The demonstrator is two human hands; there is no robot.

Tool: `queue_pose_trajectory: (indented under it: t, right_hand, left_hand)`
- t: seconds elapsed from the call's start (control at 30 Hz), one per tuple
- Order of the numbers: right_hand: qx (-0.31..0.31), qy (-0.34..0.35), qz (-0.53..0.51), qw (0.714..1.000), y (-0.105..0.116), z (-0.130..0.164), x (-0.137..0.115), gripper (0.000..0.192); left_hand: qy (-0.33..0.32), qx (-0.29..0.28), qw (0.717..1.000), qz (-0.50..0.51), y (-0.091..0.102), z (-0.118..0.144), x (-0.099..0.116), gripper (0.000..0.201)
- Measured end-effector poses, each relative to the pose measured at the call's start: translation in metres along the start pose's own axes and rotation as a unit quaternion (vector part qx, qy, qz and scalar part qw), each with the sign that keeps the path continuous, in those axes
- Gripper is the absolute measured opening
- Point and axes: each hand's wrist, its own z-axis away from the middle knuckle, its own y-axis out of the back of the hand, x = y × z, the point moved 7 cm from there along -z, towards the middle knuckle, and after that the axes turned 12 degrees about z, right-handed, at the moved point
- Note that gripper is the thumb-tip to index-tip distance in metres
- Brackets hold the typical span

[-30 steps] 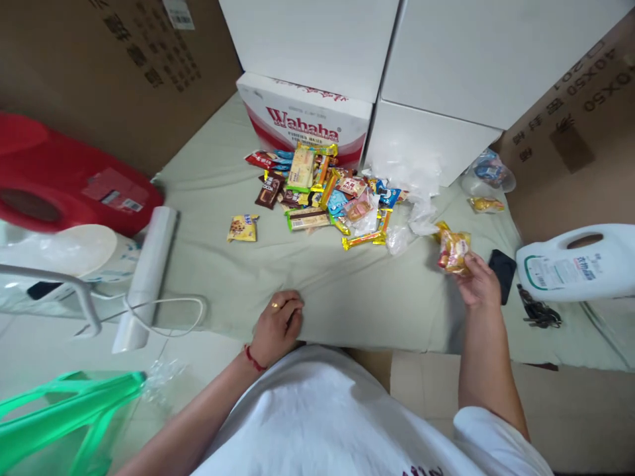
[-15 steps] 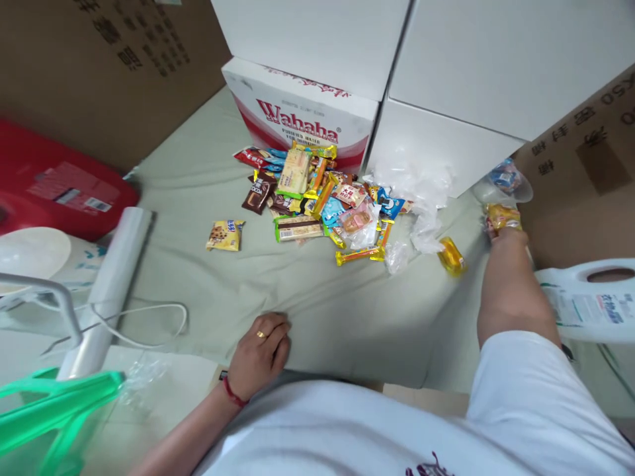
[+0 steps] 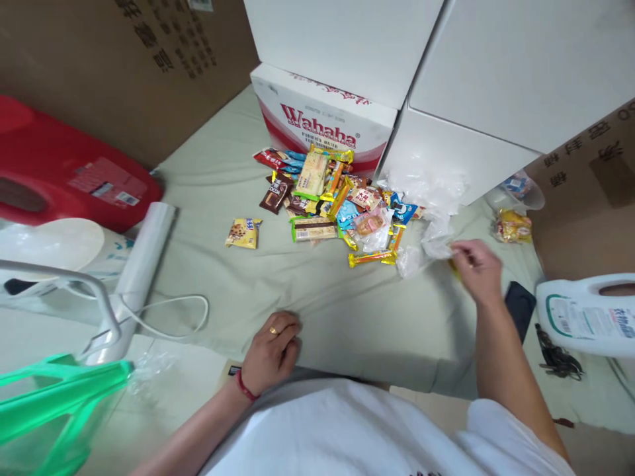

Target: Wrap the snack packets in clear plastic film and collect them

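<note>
My right hand (image 3: pixel 477 270) reaches over the pale green cloth (image 3: pixel 347 297) at the right edge of a snack pile (image 3: pixel 337 198). Its fingers pinch a small yellow snack packet (image 3: pixel 452 266), mostly hidden under them, beside crumpled clear plastic bags (image 3: pixel 431 235). My left hand (image 3: pixel 274 345), with a ring and a red wrist cord, rests with curled fingers on the near edge of the cloth and holds nothing. A bagged bundle of yellow snacks (image 3: pixel 513 226) lies to the far right. One yellow cookie packet (image 3: pixel 243 233) lies apart, left of the pile.
A Wahaha carton (image 3: pixel 322 122) and white boxes (image 3: pixel 471 79) stand behind the pile. A black phone (image 3: pixel 520 303) and a white jug (image 3: pixel 590 317) lie at right. At left are a red jug (image 3: pixel 74 172), a plastic film roll (image 3: pixel 143 258) and a green bag (image 3: pixel 49 403).
My right hand left a snack bundle at the far right, then drew back left onto the yellow packet on the cloth. My left hand stayed put.
</note>
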Motion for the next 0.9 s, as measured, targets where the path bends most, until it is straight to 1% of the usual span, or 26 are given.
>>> queue_pose_trajectory:
  t: [0.03, 0.07, 0.1, 0.13, 0.2, 0.23, 0.27, 0.3, 0.33, 0.37, 0.4, 0.43, 0.47, 0.5, 0.53, 0.57, 0.6, 0.63, 0.67, 0.7, 0.73, 0.77, 0.8, 0.83, 0.87, 0.9]
  right_hand:
    - [-0.044, 0.021, 0.000, 0.999, -0.015, 0.013, -0.025, 0.037]
    - [-0.068, 0.026, 0.007, 0.997, -0.027, 0.024, -0.045, 0.038]
    - [-0.091, 0.025, 0.015, 0.995, -0.039, 0.032, -0.060, 0.036]
    - [-0.098, 0.011, 0.018, 0.995, -0.047, 0.037, -0.070, 0.033]
    - [-0.065, -0.054, -0.007, 0.996, -0.051, 0.044, -0.076, 0.028]
    - [-0.032, -0.096, -0.041, 0.994, -0.047, 0.049, -0.076, 0.027]
    - [0.002, -0.134, -0.084, 0.987, -0.042, 0.057, -0.077, 0.027]
    - [0.025, -0.159, -0.131, 0.978, -0.038, 0.066, -0.083, 0.027]
    - [0.031, -0.162, -0.173, 0.971, -0.035, 0.076, -0.094, 0.027]
    - [0.017, -0.141, -0.205, 0.968, -0.035, 0.087, -0.113, 0.025]
    - [-0.013, -0.099, -0.224, 0.969, -0.037, 0.098, -0.137, 0.023]
    - [-0.052, -0.046, -0.235, 0.970, -0.042, 0.109, -0.164, 0.020]
    - [-0.091, 0.006, -0.240, 0.967, -0.047, 0.121, -0.190, 0.017]
    - [-0.122, 0.041, -0.245, 0.961, -0.053, 0.132, -0.212, 0.016]
    - [-0.139, 0.051, -0.258, 0.955, -0.059, 0.141, -0.227, 0.015]
    - [-0.138, 0.028, -0.282, 0.949, -0.064, 0.147, -0.233, 0.015]
    - [-0.123, -0.024, -0.318, 0.940, -0.069, 0.151, -0.232, 0.014]
    - [-0.104, -0.091, -0.363, 0.922, -0.075, 0.155, -0.225, 0.014]
    - [-0.092, -0.159, -0.409, 0.894, -0.081, 0.160, -0.216, 0.016]
    - [-0.096, -0.216, -0.451, 0.860, -0.090, 0.165, -0.208, 0.021]
    - [-0.117, -0.256, -0.483, 0.829, -0.098, 0.171, -0.203, 0.026]
    - [-0.147, -0.278, -0.501, 0.807, -0.105, 0.175, -0.200, 0.030]
    - [-0.171, -0.287, -0.502, 0.798, -0.108, 0.179, -0.198, 0.033]
    - [-0.170, -0.291, -0.488, 0.806, -0.107, 0.180, -0.195, 0.035]
    - [-0.142, -0.289, -0.460, 0.827, -0.102, 0.179, -0.191, 0.036]
    - [-0.094, -0.280, -0.422, 0.857, -0.092, 0.175, -0.187, 0.036]
  left_hand:
    - [0.002, 0.004, 1.000, 0.009, 0.001, 0.000, 0.000, 0.023]
    - [0.004, 0.009, 1.000, 0.019, 0.002, 0.001, -0.001, 0.022]
    - [0.006, 0.013, 0.999, 0.033, 0.004, 0.002, -0.001, 0.022]
    - [0.012, 0.015, 0.998, 0.052, 0.005, 0.003, -0.002, 0.021]
    - [0.048, 0.020, 0.993, 0.107, 0.009, 0.005, -0.007, 0.018]
    - [0.084, 0.026, 0.986, 0.144, 0.010, 0.005, -0.011, 0.016]
    - [0.133, 0.035, 0.972, 0.189, 0.011, 0.005, -0.016, 0.013]
    - [0.193, 0.046, 0.949, 0.244, 0.009, 0.005, -0.020, 0.011]
    - [0.259, 0.059, 0.914, 0.307, 0.005, 0.005, -0.024, 0.012]
    - [0.321, 0.069, 0.867, 0.376, -0.002, 0.004, -0.026, 0.019]
    - [0.374, 0.074, 0.810, 0.446, -0.011, 0.002, -0.025, 0.028]
    - [0.410, 0.073, 0.754, 0.508, -0.021, -0.002, -0.022, 0.038]
    - [0.429, 0.063, 0.709, 0.556, -0.030, -0.008, -0.017, 0.047]
    - [0.438, 0.054, 0.678, 0.588, -0.037, -0.014, -0.013, 0.053]
    - [0.442, 0.051, 0.660, 0.606, -0.042, -0.019, -0.011, 0.054]
    - [0.440, 0.056, 0.649, 0.618, -0.044, -0.023, -0.012, 0.054]
    - [0.437, 0.067, 0.641, 0.627, -0.045, -0.025, -0.016, 0.054]
    - [0.435, 0.082, 0.633, 0.635, -0.044, -0.024, -0.021, 0.054]
    - [0.434, 0.098, 0.620, 0.646, -0.043, -0.022, -0.027, 0.055]
    - [0.435, 0.114, 0.606, 0.656, -0.041, -0.018, -0.033, 0.054]
    - [0.437, 0.128, 0.593, 0.664, -0.039, -0.014, -0.038, 0.053]
    - [0.438, 0.143, 0.582, 0.670, -0.037, -0.009, -0.043, 0.052]
    - [0.437, 0.156, 0.575, 0.674, -0.034, -0.005, -0.047, 0.050]
    - [0.435, 0.168, 0.574, 0.673, -0.032, -0.003, -0.050, 0.049]
    - [0.430, 0.175, 0.579, 0.670, -0.029, -0.001, -0.052, 0.047]
    - [0.424, 0.178, 0.588, 0.666, -0.026, -0.001, -0.053, 0.045]
